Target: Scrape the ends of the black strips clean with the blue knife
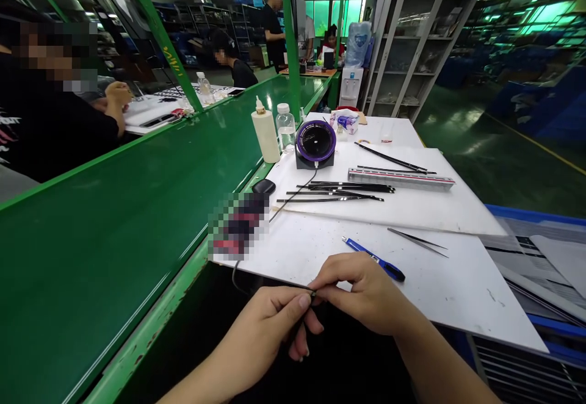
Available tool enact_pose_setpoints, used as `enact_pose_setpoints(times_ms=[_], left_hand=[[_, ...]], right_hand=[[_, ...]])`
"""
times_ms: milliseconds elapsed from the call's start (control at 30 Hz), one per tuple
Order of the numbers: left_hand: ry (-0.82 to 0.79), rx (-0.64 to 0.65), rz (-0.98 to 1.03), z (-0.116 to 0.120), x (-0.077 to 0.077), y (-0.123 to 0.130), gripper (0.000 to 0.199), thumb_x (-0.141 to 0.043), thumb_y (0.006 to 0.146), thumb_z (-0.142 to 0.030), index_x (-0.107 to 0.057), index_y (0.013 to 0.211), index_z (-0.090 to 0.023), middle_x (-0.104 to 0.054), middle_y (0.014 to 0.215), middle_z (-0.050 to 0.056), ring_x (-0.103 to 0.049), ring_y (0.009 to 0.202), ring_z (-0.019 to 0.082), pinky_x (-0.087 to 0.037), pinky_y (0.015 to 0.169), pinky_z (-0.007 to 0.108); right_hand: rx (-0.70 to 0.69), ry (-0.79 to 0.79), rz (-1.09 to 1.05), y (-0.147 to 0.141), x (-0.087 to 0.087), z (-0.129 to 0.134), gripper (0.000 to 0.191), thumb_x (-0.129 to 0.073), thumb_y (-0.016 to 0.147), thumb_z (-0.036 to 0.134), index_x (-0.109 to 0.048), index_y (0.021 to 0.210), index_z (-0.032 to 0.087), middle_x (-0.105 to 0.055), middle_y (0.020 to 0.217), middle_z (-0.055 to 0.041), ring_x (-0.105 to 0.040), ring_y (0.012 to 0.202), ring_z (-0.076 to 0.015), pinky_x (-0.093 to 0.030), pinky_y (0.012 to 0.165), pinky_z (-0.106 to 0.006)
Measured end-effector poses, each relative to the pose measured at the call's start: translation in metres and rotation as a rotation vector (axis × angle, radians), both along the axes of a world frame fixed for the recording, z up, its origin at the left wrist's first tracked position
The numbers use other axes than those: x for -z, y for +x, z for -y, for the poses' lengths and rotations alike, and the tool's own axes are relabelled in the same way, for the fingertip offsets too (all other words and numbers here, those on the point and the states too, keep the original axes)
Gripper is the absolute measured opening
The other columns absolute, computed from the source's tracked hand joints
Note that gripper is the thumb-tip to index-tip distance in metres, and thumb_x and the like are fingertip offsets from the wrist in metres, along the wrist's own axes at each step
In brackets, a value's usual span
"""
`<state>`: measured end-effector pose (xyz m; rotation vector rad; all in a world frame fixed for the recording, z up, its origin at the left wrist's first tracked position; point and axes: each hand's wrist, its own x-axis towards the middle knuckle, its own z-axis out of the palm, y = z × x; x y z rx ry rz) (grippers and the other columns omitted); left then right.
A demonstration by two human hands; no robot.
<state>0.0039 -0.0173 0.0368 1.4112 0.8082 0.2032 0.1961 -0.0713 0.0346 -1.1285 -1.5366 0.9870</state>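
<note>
Pinching a small dark piece (313,294) on the near-left side of the blue knife (375,260), the left hand (279,312) and right hand (364,291) each have thumb and fingertip clamped on it, seemingly because so slight a thing needs steadying from both ends. Tweezers (417,242) lie right of the knife, perhaps for easy reach. Beyond the knife, black strips (348,198) rest on a white sheet (430,209), likely for protection; farther beyond stands a round purple-rimmed device (315,140).
</note>
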Motion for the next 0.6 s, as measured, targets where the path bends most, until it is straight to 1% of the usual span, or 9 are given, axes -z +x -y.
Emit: enact_pose_setpoints(times_ms=[100, 167, 267, 333, 400, 467, 500, 533, 600], left_hand=[[-0.146, -0.031, 0.061, 0.002, 0.015, 0.0, 0.044, -0.051, 0.091, -0.048, -0.067, 0.068, -0.014, -0.058, 0.047, 0.001, -0.052, 0.04, 0.01, -0.039, 0.043, 0.019], [-0.182, -0.061, 0.082, 0.002, 0.022, 0.001, 0.042, -0.055, 0.088, -0.049, -0.066, 0.068, -0.014, -0.06, 0.05, 0.002, -0.049, 0.037, 0.01, -0.036, 0.038, 0.019], [-0.113, -0.115, 0.08, 0.0, 0.03, 0.005, 0.04, -0.059, 0.086, -0.049, -0.068, 0.073, -0.013, -0.064, 0.055, 0.003, -0.046, 0.035, 0.007, -0.03, 0.035, 0.017], [-0.07, -0.118, 0.068, -0.002, 0.034, 0.007, 0.041, -0.059, 0.086, -0.05, -0.07, 0.077, -0.012, -0.063, 0.051, 0.003, -0.043, 0.033, 0.006, -0.026, 0.035, 0.017], [-0.084, -0.116, 0.062, -0.003, 0.038, 0.007, 0.042, -0.06, 0.084, -0.052, -0.072, 0.08, -0.012, -0.062, 0.049, 0.003, -0.042, 0.032, 0.006, -0.025, 0.034, 0.018], [-0.117, -0.141, 0.063, -0.006, 0.04, 0.003, 0.042, -0.063, 0.081, -0.053, -0.072, 0.083, -0.012, -0.063, 0.051, 0.003, -0.042, 0.031, 0.007, -0.023, 0.033, 0.018], [-0.126, -0.171, 0.07, -0.007, 0.041, 0.001, 0.042, -0.064, 0.08, -0.053, -0.072, 0.084, -0.012, -0.064, 0.053, 0.004, -0.042, 0.031, 0.006, -0.022, 0.033, 0.018], [-0.134, -0.209, 0.081, -0.01, 0.042, -0.003, 0.041, -0.065, 0.079, -0.052, -0.072, 0.083, -0.012, -0.065, 0.055, 0.004, -0.042, 0.03, 0.006, -0.021, 0.033, 0.018], [-0.156, -0.317, 0.097, -0.014, 0.045, -0.009, 0.04, -0.065, 0.079, -0.051, -0.071, 0.081, -0.012, -0.065, 0.057, 0.003, -0.04, 0.029, 0.004, -0.021, 0.034, 0.018]], right_hand=[[-0.035, 0.006, -0.022, -0.001, 0.009, -0.002, 0.022, -0.061, 0.084, 0.006, -0.075, 0.092, 0.021, -0.069, 0.082, -0.0016, -0.066, 0.072, -0.0147, -0.053, 0.07, -0.028], [-0.028, 0.016, -0.05, -0.003, 0.017, -0.003, 0.022, -0.062, 0.085, 0.008, -0.076, 0.093, 0.023, -0.067, 0.083, -0.0015, -0.065, 0.073, -0.0144, -0.052, 0.07, -0.028], [0.015, 0.036, -0.098, -0.005, 0.024, -0.002, 0.022, -0.063, 0.086, 0.009, -0.076, 0.096, 0.024, -0.066, 0.081, -0.0009, -0.063, 0.073, -0.0139, -0.052, 0.069, -0.027], [0.015, 0.05, -0.038, -0.002, 0.022, 0.002, 0.025, -0.062, 0.086, 0.01, -0.075, 0.102, 0.024, -0.067, 0.088, -0.002, -0.064, 0.077, -0.0143, -0.053, 0.072, -0.028], [0.091, 0.077, 0.153, 0.008, 0.017, 0.008, 0.029, -0.062, 0.087, 0.014, -0.071, 0.113, 0.025, -0.066, 0.102, -0.0045, -0.064, 0.089, -0.0171, -0.053, 0.081, -0.031], [0.282, 0.086, 0.428, 0.024, 0.017, 0.016, 0.034, -0.061, 0.089, 0.02, -0.065, 0.122, 0.023, -0.063, 0.113, -0.0075, -0.059, 0.102, -0.0219, -0.05, 0.091, -0.038], [0.399, 0.068, 0.568, 0.034, 0.019, 0.021, 0.034, -0.059, 0.09, 0.023, -0.063, 0.124, 0.021, -0.062, 0.113, -0.0093, -0.058, 0.104, -0.0244, -0.049, 0.092, -0.042], [0.469, 0.034, 0.717, 0.045, 0.024, 0.026, 0.035, -0.058, 0.092, 0.026, -0.062, 0.125, 0.018, -0.062, 0.112, -0.0109, -0.056, 0.104, -0.0267, -0.049, 0.092, -0.045], [0.535, -0.02, 0.965, 0.063, 0.039, 0.033, 0.039, -0.057, 0.092, 0.03, -0.059, 0.128, 0.014, -0.062, 0.108, -0.013, -0.056, 0.101, -0.0301, -0.05, 0.088, -0.05]])
